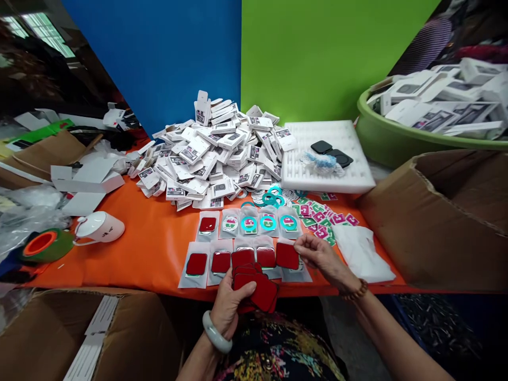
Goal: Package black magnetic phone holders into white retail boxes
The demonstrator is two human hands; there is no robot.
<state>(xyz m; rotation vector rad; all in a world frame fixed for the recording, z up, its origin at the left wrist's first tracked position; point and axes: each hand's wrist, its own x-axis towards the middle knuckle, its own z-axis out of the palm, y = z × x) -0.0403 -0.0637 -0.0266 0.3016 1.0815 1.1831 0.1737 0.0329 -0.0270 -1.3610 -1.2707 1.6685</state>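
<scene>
My left hand (230,301) is closed around a fanned stack of red square pads (260,291) with dark edges, thumb on top, at the table's front edge. My right hand (323,259) pinches the right edge of a single red square pad (287,255) above the rightmost translucent pouch (304,274) of the front row. Red pads lie on the other front pouches, one (197,264) at the far left. Behind them is a second row of pouches; its leftmost carries a red pad (207,225), while others show turquoise rings (268,222) over coloured cards.
White printed boxes (222,153) are heaped at the back. A white foam tray (329,182) holds dark square pieces. Pink and green cards (321,217) lie near a white pouch stack (363,254). A lidded mug (101,226) stands left; cartons (436,222) and a green tub (413,135) flank the right.
</scene>
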